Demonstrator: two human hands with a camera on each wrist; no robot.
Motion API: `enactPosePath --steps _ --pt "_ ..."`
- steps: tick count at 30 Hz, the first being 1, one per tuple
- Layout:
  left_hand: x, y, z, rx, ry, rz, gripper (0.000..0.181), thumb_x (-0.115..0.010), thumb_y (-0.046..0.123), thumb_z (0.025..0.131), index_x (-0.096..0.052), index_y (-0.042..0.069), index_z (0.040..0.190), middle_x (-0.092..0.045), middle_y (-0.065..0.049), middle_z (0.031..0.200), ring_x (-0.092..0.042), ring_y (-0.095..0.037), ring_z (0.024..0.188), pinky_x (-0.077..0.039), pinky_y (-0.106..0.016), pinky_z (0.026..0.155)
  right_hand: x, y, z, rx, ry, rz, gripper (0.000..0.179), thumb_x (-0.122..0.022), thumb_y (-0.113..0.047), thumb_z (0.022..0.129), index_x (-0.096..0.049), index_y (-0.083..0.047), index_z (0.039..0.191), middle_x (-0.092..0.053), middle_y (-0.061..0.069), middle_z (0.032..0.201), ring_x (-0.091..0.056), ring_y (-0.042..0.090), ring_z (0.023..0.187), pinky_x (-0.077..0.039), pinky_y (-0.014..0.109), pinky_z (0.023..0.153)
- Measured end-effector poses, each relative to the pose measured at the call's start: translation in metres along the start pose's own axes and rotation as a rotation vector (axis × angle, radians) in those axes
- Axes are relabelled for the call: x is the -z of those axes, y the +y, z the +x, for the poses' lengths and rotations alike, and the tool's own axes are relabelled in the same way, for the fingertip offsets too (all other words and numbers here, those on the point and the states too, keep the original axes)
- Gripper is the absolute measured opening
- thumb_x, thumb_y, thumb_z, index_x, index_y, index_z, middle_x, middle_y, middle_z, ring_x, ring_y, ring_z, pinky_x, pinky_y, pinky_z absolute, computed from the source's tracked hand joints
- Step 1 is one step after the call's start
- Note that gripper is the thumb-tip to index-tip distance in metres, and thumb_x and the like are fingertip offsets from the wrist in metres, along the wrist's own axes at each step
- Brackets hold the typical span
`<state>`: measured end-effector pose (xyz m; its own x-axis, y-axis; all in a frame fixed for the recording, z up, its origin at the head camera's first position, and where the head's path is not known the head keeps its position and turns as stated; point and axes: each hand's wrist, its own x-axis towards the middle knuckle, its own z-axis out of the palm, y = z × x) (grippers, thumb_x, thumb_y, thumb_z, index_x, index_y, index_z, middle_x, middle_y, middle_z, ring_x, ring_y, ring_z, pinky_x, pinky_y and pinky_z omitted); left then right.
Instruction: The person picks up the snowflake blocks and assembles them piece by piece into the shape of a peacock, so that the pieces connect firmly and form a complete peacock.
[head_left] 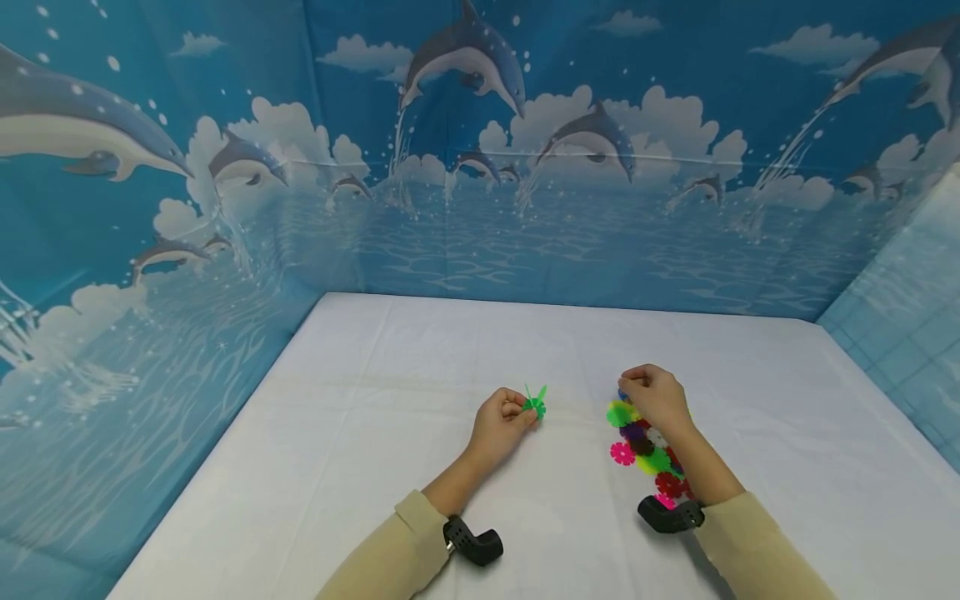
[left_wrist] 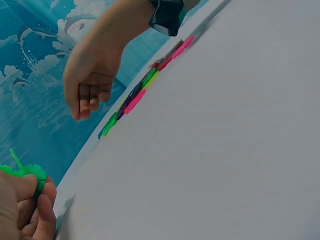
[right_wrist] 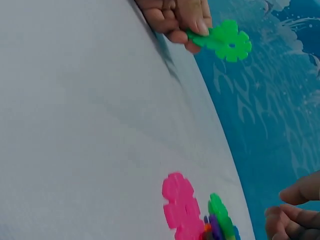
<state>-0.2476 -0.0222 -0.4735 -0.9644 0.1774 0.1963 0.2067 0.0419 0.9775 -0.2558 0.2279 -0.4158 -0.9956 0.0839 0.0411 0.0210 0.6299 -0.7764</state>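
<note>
My left hand (head_left: 501,427) pinches joined green flower-shaped plastic discs (head_left: 535,406) between thumb and fingers, above the white table. In the right wrist view, one green disc (right_wrist: 233,44) faces the camera and another sits partly hidden at the thumb. My right hand (head_left: 657,398) hovers over the far end of a pile of coloured flower discs (head_left: 655,460). Its fingers (right_wrist: 300,192) hang loosely bent, with a gap between thumb and fingers and nothing seen in it. A blue disc (head_left: 622,394) lies below those fingertips, and a pink disc (head_left: 622,453) lies at the pile's left side.
A white cloth (head_left: 360,467) covers the table. Blue curtains (head_left: 480,242) printed with dolphins hang behind it and at both sides. Each wrist wears a black camera mount (head_left: 474,543), and the right one sits close to the near end of the pile.
</note>
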Motion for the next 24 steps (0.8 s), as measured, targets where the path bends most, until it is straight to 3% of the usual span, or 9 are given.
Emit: enactPosePath --steps 8,16,24 --pt "0.003 0.034 -0.014 -0.004 -0.027 -0.064 0.014 -0.062 -0.008 0.090 -0.054 -0.012 0.101 -0.067 -0.026 0.087 -0.065 -0.046 0.086 -0.054 -0.024 0.072 0.004 0.019 0.004 0.001 0.012 -0.216 0.039 -0.063 -0.017 0.094 -0.057 0.014 0.117 -0.057 0.030 0.104 -0.055 0.041 0.091 -0.053 0.047 0.076" --pt "0.004 0.034 -0.014 -0.012 -0.039 -0.068 0.016 -0.062 -0.007 0.090 -0.054 -0.013 0.103 -0.066 -0.029 0.088 -0.064 -0.049 0.087 -0.055 -0.026 0.073 -0.001 0.025 0.006 0.028 0.006 -0.282 0.043 -0.069 -0.018 0.090 -0.057 0.016 0.114 -0.056 0.031 0.104 -0.055 0.043 0.094 -0.051 0.052 0.082" --pt "0.004 0.034 -0.014 -0.013 -0.045 -0.081 0.016 -0.062 -0.008 0.090 -0.054 -0.014 0.103 -0.066 -0.032 0.090 -0.063 -0.050 0.088 -0.054 -0.023 0.073 -0.002 0.024 0.007 -0.021 0.027 -0.266 0.041 -0.069 -0.016 0.090 -0.054 0.015 0.112 -0.056 0.031 0.104 -0.053 0.043 0.095 -0.050 0.053 0.084"
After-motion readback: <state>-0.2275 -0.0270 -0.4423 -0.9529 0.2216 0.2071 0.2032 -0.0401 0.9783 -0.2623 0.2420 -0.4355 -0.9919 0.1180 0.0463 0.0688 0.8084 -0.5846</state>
